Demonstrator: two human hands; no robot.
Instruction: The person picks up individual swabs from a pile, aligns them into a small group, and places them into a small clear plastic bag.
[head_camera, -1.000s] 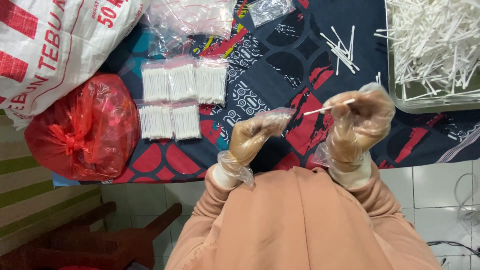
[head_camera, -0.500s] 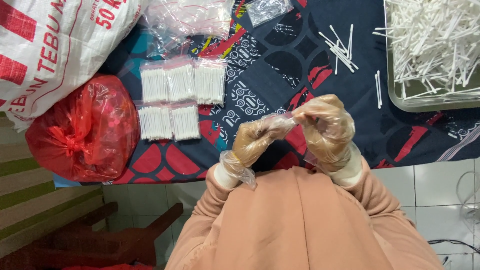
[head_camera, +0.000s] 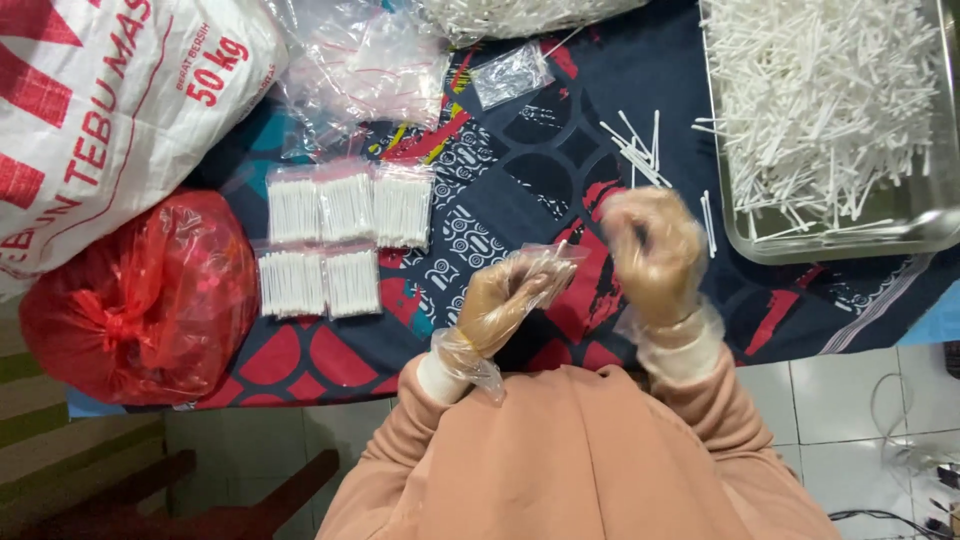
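Both my hands wear loose clear plastic gloves. My left hand (head_camera: 503, 298) pinches a small clear plastic bag (head_camera: 553, 262) by its mouth, over the dark patterned cloth (head_camera: 530, 170). My right hand (head_camera: 650, 250) is blurred, a little to the right of the bag and apart from it, with its fingers curled in; I see nothing in it. A few loose white sticks (head_camera: 635, 150) lie on the cloth just beyond it. To the right stands a metal tray (head_camera: 830, 247) heaped with white sticks (head_camera: 820, 100).
Several filled packets of white sticks (head_camera: 345, 240) lie in two rows at the left. Beyond them is a pile of empty clear bags (head_camera: 370, 70). A red plastic bag (head_camera: 140, 300) and a big white sack (head_camera: 100, 120) fill the left side. Cables (head_camera: 900, 470) lie on the tiled floor.
A second ago my right hand held white sticks. It met the bag in my left hand, then drew away to the right without them.
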